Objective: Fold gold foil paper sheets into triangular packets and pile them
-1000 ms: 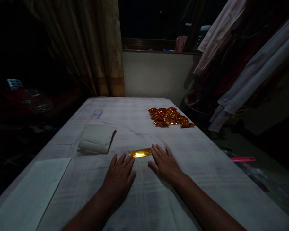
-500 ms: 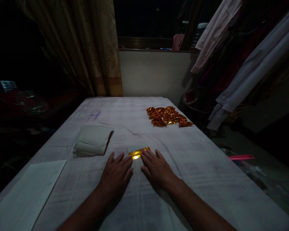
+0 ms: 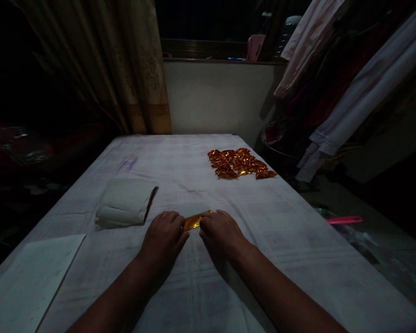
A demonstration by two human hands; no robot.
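Observation:
A small strip of gold foil paper (image 3: 193, 222) lies between my two hands on the cloth-covered table (image 3: 201, 286). At its left end, my left hand (image 3: 164, 235) has its fingers curled and closed on the strip. Around the right end, my right hand (image 3: 222, 232) is closed too, its fingers bent over the foil with one corner showing beyond them. The undersides of both hands are hidden. Farther off to the right sits a cluster of several folded shiny gold foil pieces (image 3: 239, 163).
Left of my hands lies a pale stack of paper with a dark edge (image 3: 125, 206). A large white sheet (image 3: 31, 277) is at the near left. Clothes (image 3: 353, 106) hang at the right, and a pink handle (image 3: 345, 220) shows beside the table. A curtain (image 3: 138, 69) hangs behind.
My fingers, lying flat and spread at the foil before, are now curled and closed on its ends. Less of the foil shows. The view has shifted slightly.

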